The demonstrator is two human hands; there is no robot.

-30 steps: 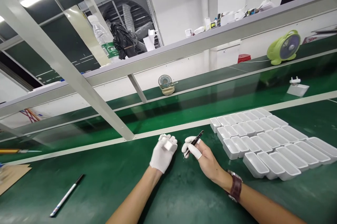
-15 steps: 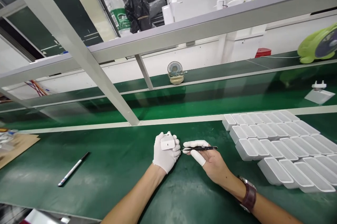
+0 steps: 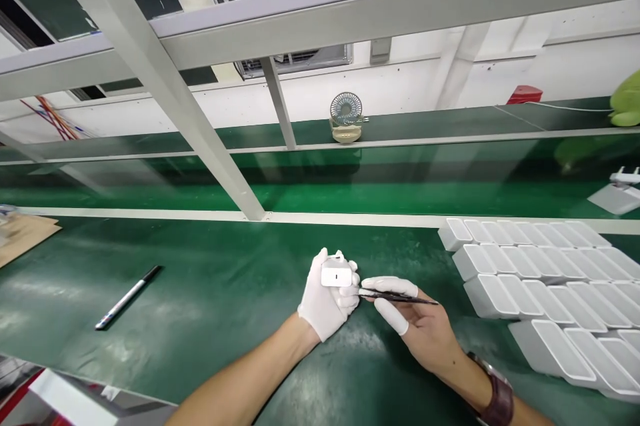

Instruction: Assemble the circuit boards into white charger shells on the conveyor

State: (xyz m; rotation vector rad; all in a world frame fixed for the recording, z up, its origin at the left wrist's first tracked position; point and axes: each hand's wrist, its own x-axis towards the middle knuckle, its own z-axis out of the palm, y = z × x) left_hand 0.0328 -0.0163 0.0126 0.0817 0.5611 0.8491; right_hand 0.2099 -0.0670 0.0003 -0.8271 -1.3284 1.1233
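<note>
A white plug-in charger (image 3: 337, 274) with a small dark port on its front face rests in my left hand (image 3: 326, 299), which wears a white glove and has its fingers curled round the charger. Part of its prongs shows at the top. Dark tweezers (image 3: 397, 296) are pinched in my right hand (image 3: 417, 323), whose thumb and fingers wear white finger cots. The tweezers' tips point left and end close beside the gloved fingers and the charger. Whether the tips hold anything is too small to tell.
Rows of white plastic cases (image 3: 547, 303) stand on the green table (image 3: 210, 306) at right. A marker (image 3: 129, 298) lies at left, near brown cardboard (image 3: 27, 236). Behind are a small fan (image 3: 346, 113), another charger (image 3: 617, 196) and a slanting metal post (image 3: 185, 99).
The view has tipped downward and shifted, so the shelf items sit higher or leave the frame. Both hands keep their holds; the tweezers' tips are now closer to the charger.
</note>
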